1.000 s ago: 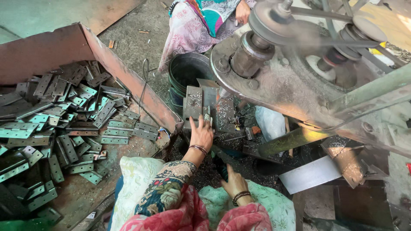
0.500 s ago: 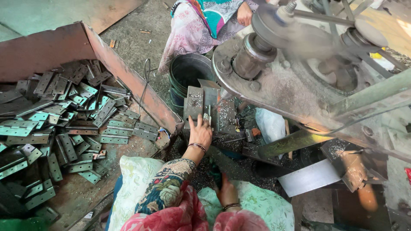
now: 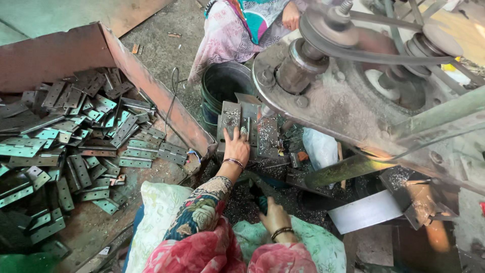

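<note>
Head view, looking down at a workshop floor and a belt-driven machine.

Left hand: stretched forward, palm down, fingers pressed on a small metal piece that lies on the machine's work plate; the piece sits at the fingertips, between two upright grey plates strewn with metal shavings. The hand presses rather than wraps, and whether the thumb pinches the piece cannot be told from here.

Right hand: low, close to the body, closed about a dark green handle that rises from the shaving-covered floor.

Machine: heavy grey casting with pulleys and belt, overhanging the work plate on the right.

Black bucket: just behind the work plate.

Hinge plates: a loose heap of flat punched pieces, grey and pale green, well to the left, lying in a rust-coloured tray.

Second person: seated beyond the bucket, patterned clothing, one hand visible.
</note>
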